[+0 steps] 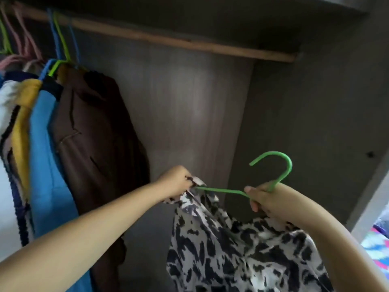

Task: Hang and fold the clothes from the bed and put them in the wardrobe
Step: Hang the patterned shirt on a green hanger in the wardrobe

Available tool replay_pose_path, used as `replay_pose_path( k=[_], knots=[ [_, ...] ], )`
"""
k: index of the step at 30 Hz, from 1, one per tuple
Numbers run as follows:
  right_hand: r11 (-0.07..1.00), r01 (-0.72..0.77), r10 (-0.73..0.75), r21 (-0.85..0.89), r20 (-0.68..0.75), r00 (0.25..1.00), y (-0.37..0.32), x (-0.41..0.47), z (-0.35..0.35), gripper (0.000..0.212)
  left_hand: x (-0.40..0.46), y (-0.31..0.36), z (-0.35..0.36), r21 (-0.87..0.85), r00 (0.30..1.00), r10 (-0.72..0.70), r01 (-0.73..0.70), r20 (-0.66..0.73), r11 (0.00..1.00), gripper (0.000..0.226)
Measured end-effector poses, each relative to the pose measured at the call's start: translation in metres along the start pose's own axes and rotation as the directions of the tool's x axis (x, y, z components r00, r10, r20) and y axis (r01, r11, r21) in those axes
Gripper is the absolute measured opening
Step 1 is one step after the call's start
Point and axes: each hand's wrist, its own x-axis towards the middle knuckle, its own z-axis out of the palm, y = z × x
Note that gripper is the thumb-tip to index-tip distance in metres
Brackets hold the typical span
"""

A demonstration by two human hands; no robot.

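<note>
A green hanger (pixel 271 175) is gripped at its neck by the right hand (pixel 267 202), the fingers curled round the wire just below the hook, which rises above the knuckles and curves over to the left. From that hand one green arm of the hanger runs leftward to the left hand (pixel 177 183). There a fold of a black-and-white patterned shirt (pixel 231 249) is pinched between the left thumb and curled fingers, right at the tip of the hanger arm. The shirt is draped below and between both hands, its cloth bunched under the right wrist and hanging down out of view. Whether the far shoulder of the shirt is already seated on the hanger cannot be told, as it is hidden behind the right hand.

Well above both hands a wooden rail (pixel 168 39) is fixed across the wardrobe (pixel 189 112), whose grey back panel is seen beyond the fingers. To the left of the left hand a brown jacket (pixel 94 133) is hung from the rail, with a blue garment (pixel 48 154) and a yellow one (pixel 21 133) further left, on blue and green hangers. Far to the right of the right hand, past the wardrobe's side wall, a patch of bright patterned fabric (pixel 376 245) is glimpsed.
</note>
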Motion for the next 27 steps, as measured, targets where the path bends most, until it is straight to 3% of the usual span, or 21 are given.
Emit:
replay_pose_path(
  k=[3, 6, 8, 11, 13, 16, 18, 24, 27],
  knots=[
    [1.0, -0.007, 0.003, 0.02, 0.174, 0.985, -0.006, 0.009, 0.014, 0.042, -0.006, 0.032, 0.009, 0.185, 0.979, 0.16, -0.181, 0.125, 0.966, 0.023],
    [0.978, -0.014, -0.029, 0.209, 0.201, 0.979, -0.005, 0.01, 0.0, 0.032, -0.006, 0.034, 0.001, 0.004, 0.913, 0.298, -0.311, 0.278, 0.95, 0.023],
    [0.957, 0.049, -0.11, 0.287, 0.2, 0.974, -0.002, 0.005, -0.016, 0.026, -0.009, 0.028, -0.003, -0.096, 0.88, 0.377, -0.365, 0.289, 0.926, 0.027],
    [0.937, 0.112, -0.215, 0.332, 0.292, 0.932, 0.004, -0.001, -0.042, 0.022, -0.013, 0.028, 0.008, -0.266, 0.875, 0.463, -0.417, 0.14, 0.869, 0.013],
    [0.966, 0.043, -0.125, 0.256, 0.315, 0.941, 0.023, 0.001, -0.053, 0.024, -0.009, 0.023, 0.016, -0.262, 0.871, 0.491, -0.48, -0.024, 0.837, 0.014],
    [0.979, -0.174, 0.203, -0.108, 0.409, 0.89, 0.057, 0.003, -0.046, 0.027, -0.006, 0.008, 0.018, -0.203, 0.84, 0.513, -0.542, -0.179, 0.816, 0.01],
    [0.958, -0.192, 0.273, -0.214, 0.468, 0.84, 0.075, 0.003, -0.035, 0.029, -0.007, 0.002, 0.016, -0.173, 0.826, 0.516, -0.555, -0.226, 0.814, 0.009],
    [0.975, -0.22, 0.178, 0.035, 0.466, 0.866, 0.09, 0.0, -0.017, 0.027, -0.007, -0.013, 0.007, 0.076, 0.767, 0.549, -0.559, -0.332, 0.826, 0.009],
    [0.951, -0.256, 0.184, 0.175, 0.348, 0.919, 0.105, 0.0, -0.026, 0.027, -0.012, -0.024, -0.005, 0.429, 0.686, 0.661, -0.521, -0.304, 0.738, 0.019]
  ],
)
